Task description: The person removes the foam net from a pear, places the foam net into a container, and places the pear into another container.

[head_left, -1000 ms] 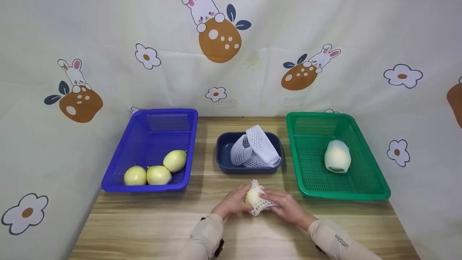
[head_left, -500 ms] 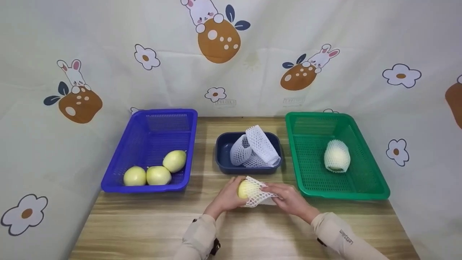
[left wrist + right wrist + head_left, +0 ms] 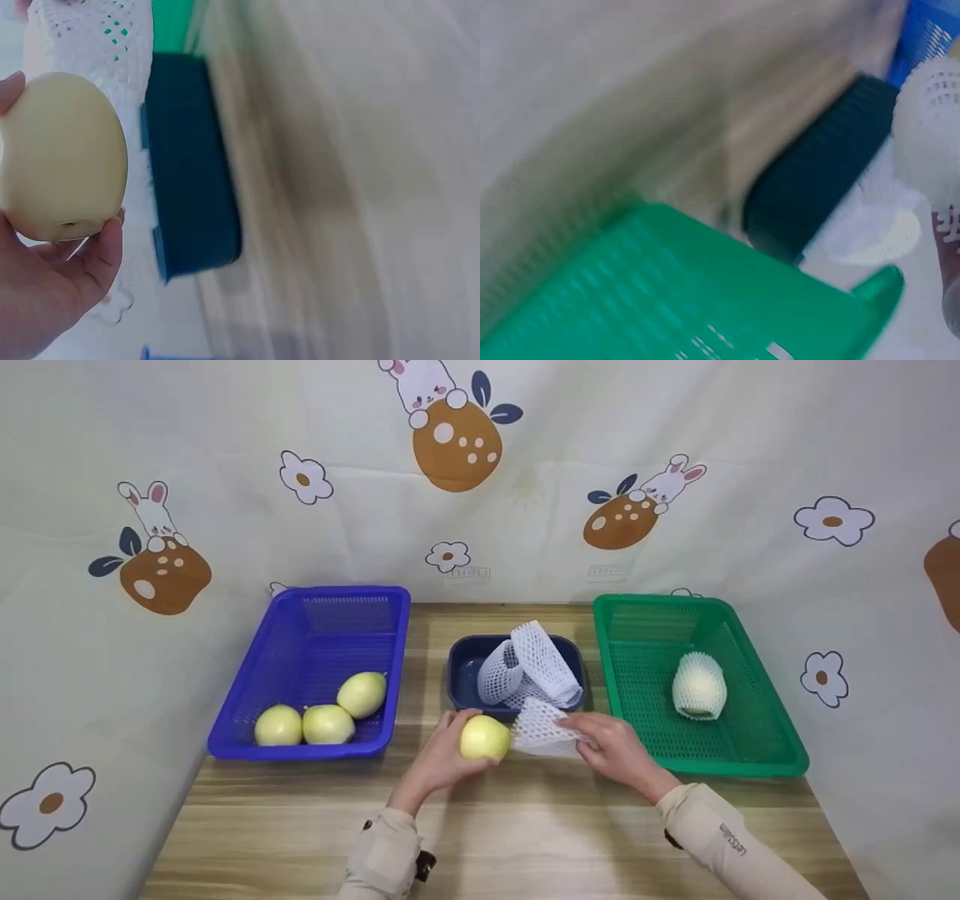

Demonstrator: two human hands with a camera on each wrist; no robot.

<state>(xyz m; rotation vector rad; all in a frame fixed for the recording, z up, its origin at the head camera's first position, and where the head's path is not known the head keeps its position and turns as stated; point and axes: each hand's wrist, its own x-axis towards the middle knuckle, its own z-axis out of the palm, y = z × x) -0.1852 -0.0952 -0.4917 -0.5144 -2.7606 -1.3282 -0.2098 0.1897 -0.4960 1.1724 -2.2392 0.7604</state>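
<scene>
My left hand [image 3: 436,763] grips a pale yellow pear [image 3: 484,737] with thumb and fingers around its sides. In the left wrist view the bare pear [image 3: 66,156] shows its dimpled end. My right hand [image 3: 619,748] pinches a white foam fruit net [image 3: 541,727] by its right end. The net's other end is right beside the pear, and the pear is outside it. In the right wrist view the net [image 3: 930,127] appears at the right edge, with a fingertip [image 3: 951,304] below it.
A dark blue tray [image 3: 463,706] behind the hands holds several foam nets [image 3: 544,660]. At left, a blue basket [image 3: 247,682] contains three bare pears [image 3: 330,724]. The green basket [image 3: 765,682] at right holds one netted pear [image 3: 700,686]. A patterned cloth [image 3: 360,525] hangs behind the table.
The pear, partly covered by the net before, is now bare. My left hand has moved left with it, while my right hand has drawn the net off to the right.
</scene>
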